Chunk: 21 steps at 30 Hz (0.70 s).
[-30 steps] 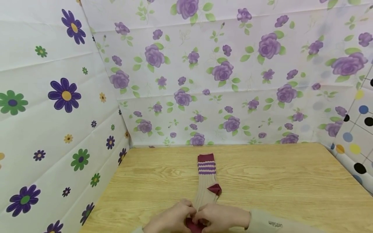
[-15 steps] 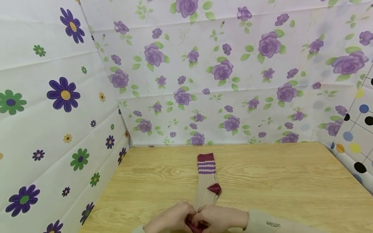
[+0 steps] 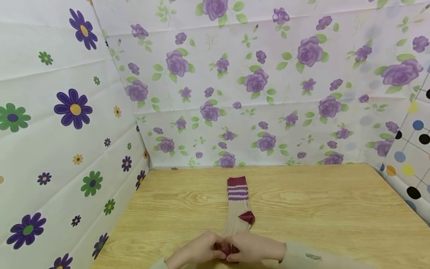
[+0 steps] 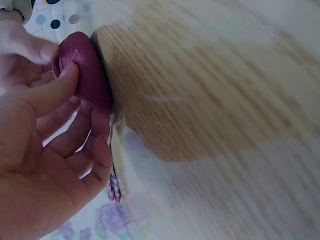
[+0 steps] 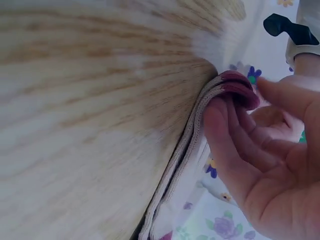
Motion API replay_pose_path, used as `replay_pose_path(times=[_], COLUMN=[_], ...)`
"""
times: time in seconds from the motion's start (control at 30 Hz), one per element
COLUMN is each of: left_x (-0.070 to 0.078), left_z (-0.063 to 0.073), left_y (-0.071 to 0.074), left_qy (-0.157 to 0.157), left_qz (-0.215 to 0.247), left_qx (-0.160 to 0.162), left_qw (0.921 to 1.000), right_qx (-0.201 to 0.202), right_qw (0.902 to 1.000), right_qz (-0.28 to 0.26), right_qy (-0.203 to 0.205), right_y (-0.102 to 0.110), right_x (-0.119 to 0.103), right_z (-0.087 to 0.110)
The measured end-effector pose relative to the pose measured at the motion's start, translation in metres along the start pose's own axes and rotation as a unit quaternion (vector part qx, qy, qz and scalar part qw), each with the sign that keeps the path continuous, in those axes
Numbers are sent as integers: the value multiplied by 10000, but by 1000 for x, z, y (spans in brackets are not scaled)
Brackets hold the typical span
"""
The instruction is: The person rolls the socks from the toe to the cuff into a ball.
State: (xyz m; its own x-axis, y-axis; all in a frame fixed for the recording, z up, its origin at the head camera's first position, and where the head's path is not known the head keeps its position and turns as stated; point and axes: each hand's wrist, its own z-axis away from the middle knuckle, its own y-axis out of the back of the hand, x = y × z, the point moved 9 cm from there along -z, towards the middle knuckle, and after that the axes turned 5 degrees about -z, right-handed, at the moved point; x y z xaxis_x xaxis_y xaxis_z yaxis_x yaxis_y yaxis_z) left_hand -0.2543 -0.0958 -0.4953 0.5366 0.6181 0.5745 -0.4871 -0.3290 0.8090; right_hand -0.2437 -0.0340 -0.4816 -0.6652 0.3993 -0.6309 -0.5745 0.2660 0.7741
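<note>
A pair of beige ribbed socks (image 3: 237, 209) lies stacked lengthwise on the wooden table, with maroon cuffs and heels and purple stripes at the far end. Near the table's front, the maroon toe end (image 4: 90, 75) is bent up and over into a curl. My left hand (image 3: 199, 248) pinches this curl, thumb on top and fingers beneath. From the other side, my right hand (image 3: 253, 247) holds the same end; the right wrist view shows its fingers tucked under the folded toe (image 5: 237, 89) and the two sock layers. Both hands partly hide the toe in the head view.
The wood-grain table (image 3: 319, 209) extends to both sides of the socks. A flower-print sheet (image 3: 188, 93) rises behind its back edge, with another patterned sheet (image 3: 50, 149) at left and a dotted one (image 3: 411, 160) at right.
My fingers have moved closer together over the toe end, and the maroon toe has curled up further between them. The rest of the socks has stayed in place.
</note>
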Motion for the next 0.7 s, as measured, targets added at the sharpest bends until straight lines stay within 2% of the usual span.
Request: replay_pose_path(times=[0.1, 0.23, 0.3, 0.4, 0.5, 0.63, 0.7], left_x=[-4, -9, -7, 1, 10, 13, 15], left_z=[-2, -3, -4, -4, -4, -4, -4], left_y=[1, 5, 7, 9, 9, 9, 8], left_qy=[161, 401, 352, -47, -420, -511, -613], left_qz=[259, 520, 522, 132, -309, -620, -966], left_qx=[154, 512, 700, 766, 646, 460, 414], left_qw=[9994, 9965, 9956, 9970, 9965, 9957, 9926], right_qx=[296, 513, 570, 598, 611, 551, 499], right_qw=[9993, 9966, 9953, 9939, 9919, 9882, 9868], right_qz=[-45, -55, -118, -423, -728, -1021, -1125], right_qy=[-232, -644, -774, -823, -837, -998, -1052], right_y=[4, 6, 6, 7, 8, 10, 11], right_x=[4, 13, 16, 22, 29, 36, 37], right_z=[-2, -4, -5, -6, -8, -10, -11])
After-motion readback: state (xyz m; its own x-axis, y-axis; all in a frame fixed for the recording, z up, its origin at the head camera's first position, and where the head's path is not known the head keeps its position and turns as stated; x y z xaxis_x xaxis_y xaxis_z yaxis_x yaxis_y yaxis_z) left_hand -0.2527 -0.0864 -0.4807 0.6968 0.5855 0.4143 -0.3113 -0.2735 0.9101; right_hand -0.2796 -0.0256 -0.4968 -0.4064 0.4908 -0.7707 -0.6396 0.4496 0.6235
